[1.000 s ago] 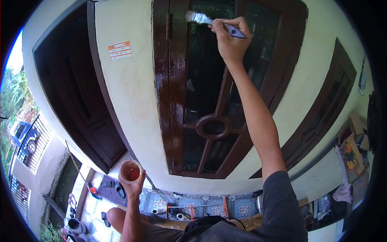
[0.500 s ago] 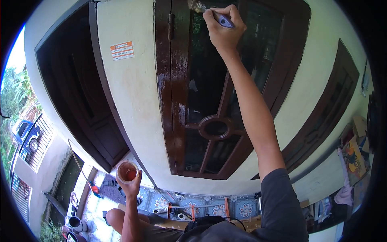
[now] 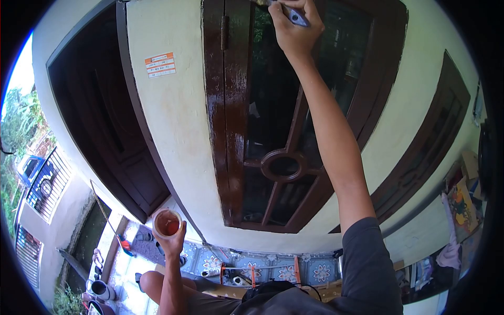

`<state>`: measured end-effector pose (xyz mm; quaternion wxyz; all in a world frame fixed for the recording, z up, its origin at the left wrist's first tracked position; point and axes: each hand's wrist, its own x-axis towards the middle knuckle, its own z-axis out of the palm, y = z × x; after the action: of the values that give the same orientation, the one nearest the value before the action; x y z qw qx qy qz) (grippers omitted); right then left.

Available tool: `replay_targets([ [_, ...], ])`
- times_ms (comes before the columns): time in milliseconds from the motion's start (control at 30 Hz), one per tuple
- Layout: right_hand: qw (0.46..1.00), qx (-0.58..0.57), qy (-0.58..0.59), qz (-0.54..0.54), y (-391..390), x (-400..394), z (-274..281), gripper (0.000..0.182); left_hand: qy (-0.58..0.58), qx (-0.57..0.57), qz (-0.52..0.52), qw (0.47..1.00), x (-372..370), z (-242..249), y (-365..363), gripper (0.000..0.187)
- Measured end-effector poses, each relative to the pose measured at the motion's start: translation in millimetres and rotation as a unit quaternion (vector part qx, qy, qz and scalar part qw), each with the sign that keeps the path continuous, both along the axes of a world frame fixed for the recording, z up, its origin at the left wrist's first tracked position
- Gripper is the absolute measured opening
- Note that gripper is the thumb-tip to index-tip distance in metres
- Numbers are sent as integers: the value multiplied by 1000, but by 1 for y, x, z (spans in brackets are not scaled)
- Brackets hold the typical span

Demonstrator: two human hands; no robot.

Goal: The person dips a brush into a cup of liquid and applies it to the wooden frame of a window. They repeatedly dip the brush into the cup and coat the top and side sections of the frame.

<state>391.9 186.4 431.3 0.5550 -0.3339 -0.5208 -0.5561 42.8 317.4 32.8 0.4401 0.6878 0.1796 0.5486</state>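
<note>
My right hand (image 3: 298, 27) is raised at the top centre, its fingers closed on the handle of a paintbrush (image 3: 295, 16). The bristles reach the top edge of the view, close to the upper part of a dark brown window frame (image 3: 234, 110); whether they touch it cannot be made out. Glossy brown paint shines on the frame's left upright. Low on the left, my left hand (image 3: 174, 242) is wrapped round a clear cup (image 3: 168, 223) with reddish-brown liquid in it.
A dark door (image 3: 115, 121) stands at the left, and an orange-and-white label (image 3: 160, 65) is on the cream wall (image 3: 173, 121). Another brown window (image 3: 425, 152) is at the right. Below are patterned blue tiles (image 3: 321, 271), with pots (image 3: 101, 290) at the lower left.
My right hand and the brush have moved slightly up, so the bristles are now mostly at the view's top edge. My left hand still holds the cup in nearly the same place.
</note>
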Motion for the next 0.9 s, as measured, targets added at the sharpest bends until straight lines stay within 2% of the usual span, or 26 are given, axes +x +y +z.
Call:
replay_targets([
  [33,1000,14,-4,20,3,1,-8,15,0,15,1,1000,-2,-3,2,48],
  [67,999,28,-8,39,3,2,-16,17,6,-24,1,1000,-4,-6,3,53],
  [233,1000,25,-3,11,-2,-6,-64,20,5,-24,-8,1000,-4,-1,1,54],
  [467,989,-75,120,31,-20,-28,-134,19,-1,-16,4,1000,-7,-6,0,56],
  [600,992,-32,87,85,-20,-34,-126,18,0,-9,8,1000,-8,3,-5,55],
  [733,997,5,60,48,-7,-23,-107,17,-1,-11,5,1000,-9,3,-6,55],
  [833,992,-42,118,17,-10,-31,-130,18,-3,-17,3,1000,-11,2,-4,55],
  [900,990,-59,122,46,-12,-39,-152,19,-8,-17,11,1000,-12,3,-3,55],
])
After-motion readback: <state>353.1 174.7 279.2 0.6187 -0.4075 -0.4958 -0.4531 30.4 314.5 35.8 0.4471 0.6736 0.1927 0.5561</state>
